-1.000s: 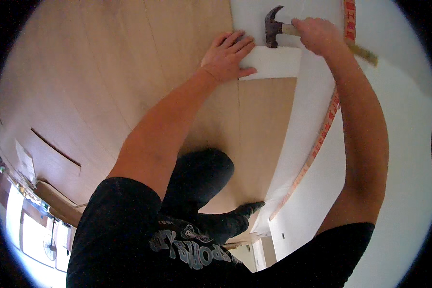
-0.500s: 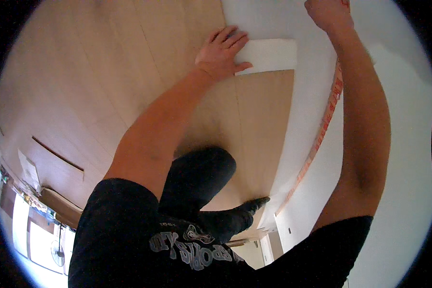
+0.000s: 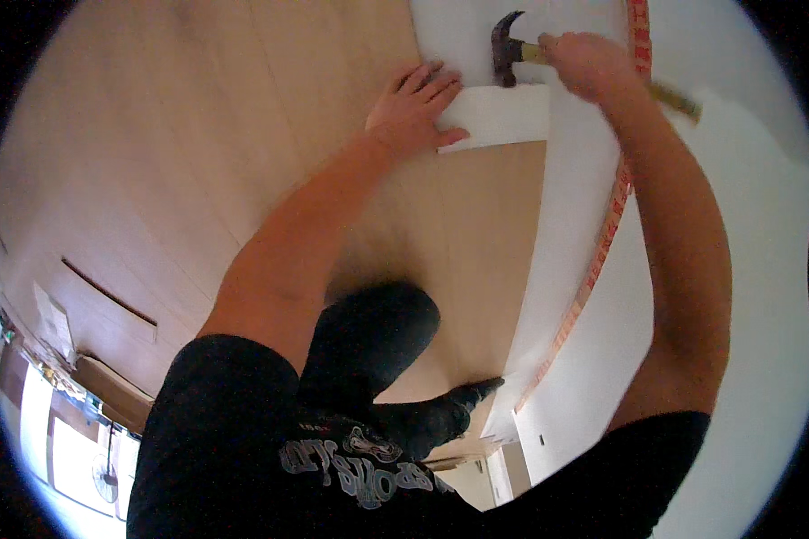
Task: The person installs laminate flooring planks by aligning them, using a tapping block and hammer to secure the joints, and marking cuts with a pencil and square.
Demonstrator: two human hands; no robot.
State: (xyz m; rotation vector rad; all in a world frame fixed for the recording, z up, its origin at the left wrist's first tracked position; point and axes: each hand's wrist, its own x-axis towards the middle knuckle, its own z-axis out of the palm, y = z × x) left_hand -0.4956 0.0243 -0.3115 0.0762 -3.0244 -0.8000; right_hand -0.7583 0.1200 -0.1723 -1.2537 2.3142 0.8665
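My left hand [image 3: 413,110] lies with fingers spread on the wood-look floor planks [image 3: 324,99]. Its fingertips and thumb rest over the left end of a white flat strip [image 3: 502,117], whose underside cannot be seen. In my right hand [image 3: 593,68] is a claw hammer [image 3: 507,56], gripped by its yellowish handle. The dark hammer head is at the far long edge of the white strip; whether it touches is hard to tell. Beyond that edge spreads a whitish sheet [image 3: 458,36] beside the planks.
Red-and-white printed tape [image 3: 608,229] runs along the foot of the white wall [image 3: 755,296] at right. My bent knee [image 3: 382,332] is on the planks. At far left are a narrow dark gap [image 3: 108,292], loose boards [image 3: 117,386] and a fan [image 3: 106,478].
My right hand has come down and to the left, bringing the hammer into view at the white strip's far edge. My left hand stays spread in nearly the same place.
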